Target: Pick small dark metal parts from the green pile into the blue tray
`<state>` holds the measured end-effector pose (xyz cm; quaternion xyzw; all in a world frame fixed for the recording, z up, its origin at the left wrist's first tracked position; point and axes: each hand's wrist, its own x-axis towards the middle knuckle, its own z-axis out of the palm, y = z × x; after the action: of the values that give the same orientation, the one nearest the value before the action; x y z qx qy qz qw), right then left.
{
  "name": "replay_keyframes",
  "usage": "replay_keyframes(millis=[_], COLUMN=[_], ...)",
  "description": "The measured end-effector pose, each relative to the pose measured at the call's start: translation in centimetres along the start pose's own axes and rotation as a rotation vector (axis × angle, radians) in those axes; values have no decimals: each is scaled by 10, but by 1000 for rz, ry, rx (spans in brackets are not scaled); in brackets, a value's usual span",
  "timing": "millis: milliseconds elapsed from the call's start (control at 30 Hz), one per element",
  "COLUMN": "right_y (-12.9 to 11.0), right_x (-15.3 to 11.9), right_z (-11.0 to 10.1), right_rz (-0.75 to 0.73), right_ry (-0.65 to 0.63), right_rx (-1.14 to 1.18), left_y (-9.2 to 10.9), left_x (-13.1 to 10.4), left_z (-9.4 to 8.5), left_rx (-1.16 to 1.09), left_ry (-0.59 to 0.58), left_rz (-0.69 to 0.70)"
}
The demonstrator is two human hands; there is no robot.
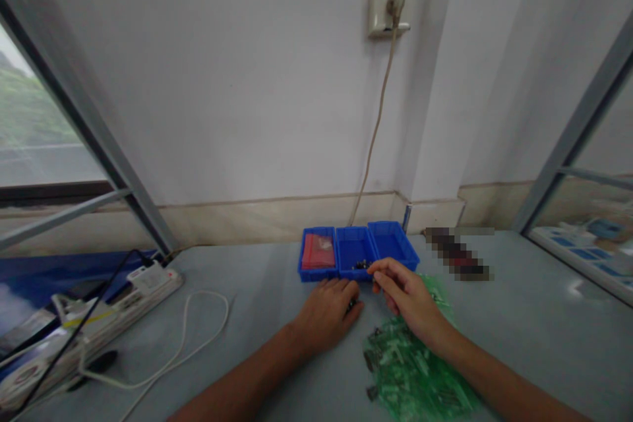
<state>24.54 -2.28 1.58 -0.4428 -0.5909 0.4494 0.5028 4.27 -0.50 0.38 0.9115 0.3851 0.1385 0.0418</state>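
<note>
My left hand (pixel 327 318) rests on the table just in front of the blue bins, its fingers curled. Small dark shiny parts (pixel 351 304) show between its thumb and forefinger; their kind is unclear. My right hand (pixel 411 300) is pinched at the front edge of the middle blue bin (pixel 352 241); whatever its fingertips hold is too small to name. Inside that bin, near the front, lie several small dark parts (pixel 362 264). Under my right wrist is a green clear plastic bag (pixel 420 369) with small metallic pieces in and beside it.
The left blue bin (pixel 301 270) holds red packets (pixel 318 252). A right blue bin (pixel 393 242) adjoins the middle one. On the left are a white power strip (pixel 148 300) and a looped white cable (pixel 185 362). A pixelated item (pixel 457 254) lies at the back right.
</note>
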Motion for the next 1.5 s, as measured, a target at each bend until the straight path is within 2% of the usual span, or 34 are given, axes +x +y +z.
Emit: replay_keyframes(millis=[333,1067,1500], right_y=[2,-4,1], right_x=[-1,-2,-2], right_z=[0,1,0], right_rz=[19,31,30], right_ry=[-37,-25,-33], right_rx=[12,5,5], left_y=[-2,2,1], left_x=[-1,0,0], left_z=[3,-3,-1], left_rx=[-7,1,-5], left_ry=[31,-3,2], left_rz=[27,21,21])
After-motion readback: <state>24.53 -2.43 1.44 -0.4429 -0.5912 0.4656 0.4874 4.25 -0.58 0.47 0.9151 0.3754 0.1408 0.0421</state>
